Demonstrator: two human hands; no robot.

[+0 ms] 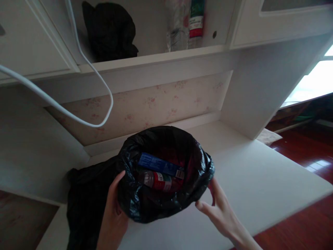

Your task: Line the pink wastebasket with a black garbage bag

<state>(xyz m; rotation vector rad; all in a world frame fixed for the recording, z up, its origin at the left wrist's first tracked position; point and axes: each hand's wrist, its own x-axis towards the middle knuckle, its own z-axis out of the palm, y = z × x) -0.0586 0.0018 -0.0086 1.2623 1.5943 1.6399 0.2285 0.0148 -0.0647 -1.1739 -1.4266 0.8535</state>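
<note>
A round trash bin lined with a black plastic bag is tilted toward me over the white desk, its mouth facing up. The bag is folded over the rim. Inside lie a blue box with a barcode on its end and a clear plastic bottle with a red and white label. My left hand grips the bin's left side, thumb up on the bag. On the right, my right hand holds the lower right side, its fingers partly hidden behind the bin.
Black cloth or bag material lies left of the bin on the white desk. A white cable hangs in a loop at upper left. The shelf above holds a black bag-like bundle and plastic bottles.
</note>
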